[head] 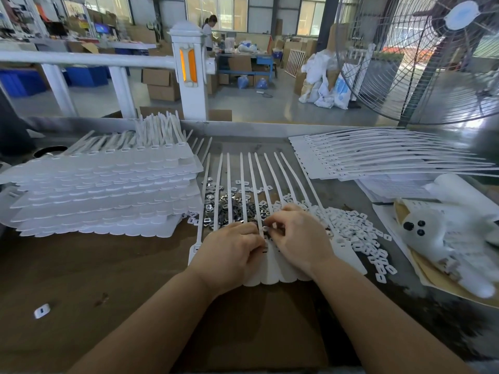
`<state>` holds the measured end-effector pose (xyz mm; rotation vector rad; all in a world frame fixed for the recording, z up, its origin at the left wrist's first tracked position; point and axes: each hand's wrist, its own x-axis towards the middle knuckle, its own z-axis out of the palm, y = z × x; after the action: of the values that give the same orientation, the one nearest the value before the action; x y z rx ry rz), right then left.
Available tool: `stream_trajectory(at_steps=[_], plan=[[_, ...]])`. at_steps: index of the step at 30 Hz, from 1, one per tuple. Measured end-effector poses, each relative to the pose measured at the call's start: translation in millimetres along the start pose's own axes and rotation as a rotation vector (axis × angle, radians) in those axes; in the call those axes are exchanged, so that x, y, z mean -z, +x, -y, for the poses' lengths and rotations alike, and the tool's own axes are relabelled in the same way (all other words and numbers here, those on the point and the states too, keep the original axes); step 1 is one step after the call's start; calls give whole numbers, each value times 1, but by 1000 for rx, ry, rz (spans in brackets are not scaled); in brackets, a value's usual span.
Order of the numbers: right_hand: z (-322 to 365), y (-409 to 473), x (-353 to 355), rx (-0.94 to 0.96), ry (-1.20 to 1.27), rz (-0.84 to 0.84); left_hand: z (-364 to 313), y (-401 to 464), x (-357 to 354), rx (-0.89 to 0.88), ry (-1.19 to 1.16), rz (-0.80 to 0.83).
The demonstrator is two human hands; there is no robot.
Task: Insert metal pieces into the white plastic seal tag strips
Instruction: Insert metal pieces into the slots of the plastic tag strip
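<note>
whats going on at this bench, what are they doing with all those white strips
A person is fitting metal pieces into a sheet of white seal tag strips lying on the bench. The right hand pinches a small metal piece at one strip's head, while the left hand holds the sheet steady. Loose metal pieces and small white caps are heaped just behind the hands. A tall stack of strip sheets sits to the left, another stack to the right.
</note>
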<state>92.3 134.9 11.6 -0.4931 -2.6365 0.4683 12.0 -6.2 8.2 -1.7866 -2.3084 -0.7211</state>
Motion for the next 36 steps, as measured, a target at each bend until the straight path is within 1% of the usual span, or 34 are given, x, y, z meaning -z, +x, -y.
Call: stream_trajectory(at_steps=[6, 10, 14, 18, 23, 27, 30, 34, 36], plan=[[5, 8, -2, -23, -55, 28, 3, 2, 1, 50, 8, 6], [5, 7, -5, 4, -69, 23, 2, 3, 2, 115, -10, -16], [2, 5, -4, 17, -41, 3, 2, 8, 4, 242, -135, -35], [3, 6, -2, -18, -4, 19, 3, 11, 3, 254, -192, 5], [5, 7, -1, -84, -3, 55, 3, 10, 1, 294, -236, -8], [6, 6, -1, -95, -2, 61, 3, 12, 2, 303, -242, 7], [4, 5, -2, -89, -2, 50, 1, 12, -1, 283, -187, -29], [3, 3, -4, -72, -17, 12, -3, 6, -6, 167, -64, -129], [3, 2, -5, -72, -15, -1, -5, 6, -6, 97, 11, -138]])
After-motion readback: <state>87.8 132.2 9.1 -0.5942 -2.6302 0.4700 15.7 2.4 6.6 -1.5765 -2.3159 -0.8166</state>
